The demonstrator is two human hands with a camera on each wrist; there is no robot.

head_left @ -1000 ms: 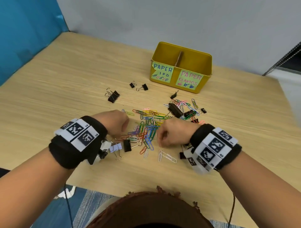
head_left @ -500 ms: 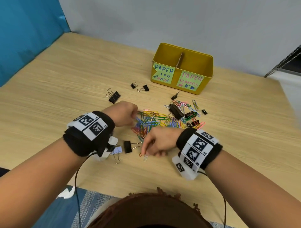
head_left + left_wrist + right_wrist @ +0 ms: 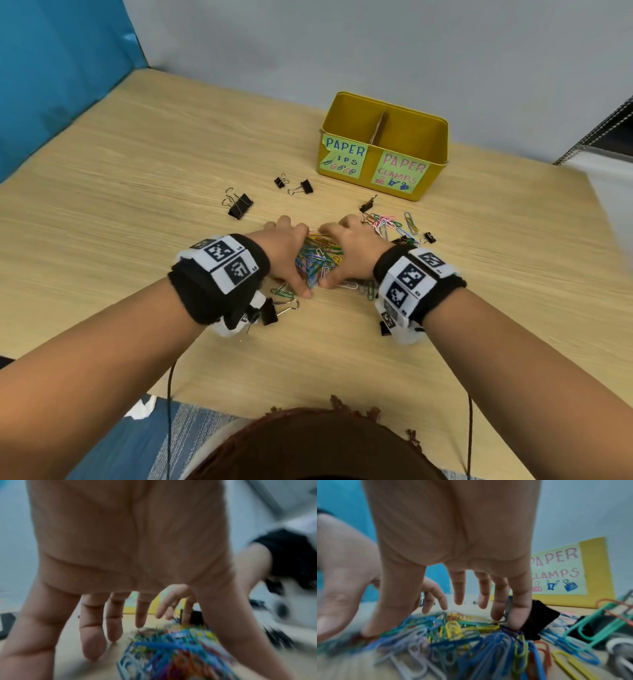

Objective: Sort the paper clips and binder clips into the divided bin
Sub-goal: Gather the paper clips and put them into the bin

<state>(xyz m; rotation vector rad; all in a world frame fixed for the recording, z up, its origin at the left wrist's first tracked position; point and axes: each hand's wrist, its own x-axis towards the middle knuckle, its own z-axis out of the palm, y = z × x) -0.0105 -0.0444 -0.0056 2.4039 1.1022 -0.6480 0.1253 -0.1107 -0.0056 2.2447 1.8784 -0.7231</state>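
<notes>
A heap of coloured paper clips (image 3: 317, 260) (image 3: 453, 630) lies on the wooden table, mixed with black binder clips. My left hand (image 3: 286, 253) and right hand (image 3: 346, 255) flank the heap, fingers spread and pointing down, thumbs nearly meeting at its near side. In the left wrist view the left fingers (image 3: 92, 635) hang straight beside the blurred paper clips (image 3: 171, 651). The right little finger (image 3: 518, 615) touches a black binder clip (image 3: 539, 616). The yellow divided bin (image 3: 383, 147) stands beyond, labelled PAPER CLIPS on the left and PAPER CLAMPS on the right.
Loose black binder clips lie left of the heap (image 3: 239, 205), near the bin (image 3: 301, 187) (image 3: 368, 204), and under my left wrist (image 3: 270, 310). More paper clips (image 3: 394, 222) spread to the right. A blue wall stands on the left, a grey wall behind.
Both hands moved forward and together, from separate spots at the near side of the clips to either side of the heap. The scattered clips are bunched more tightly between them.
</notes>
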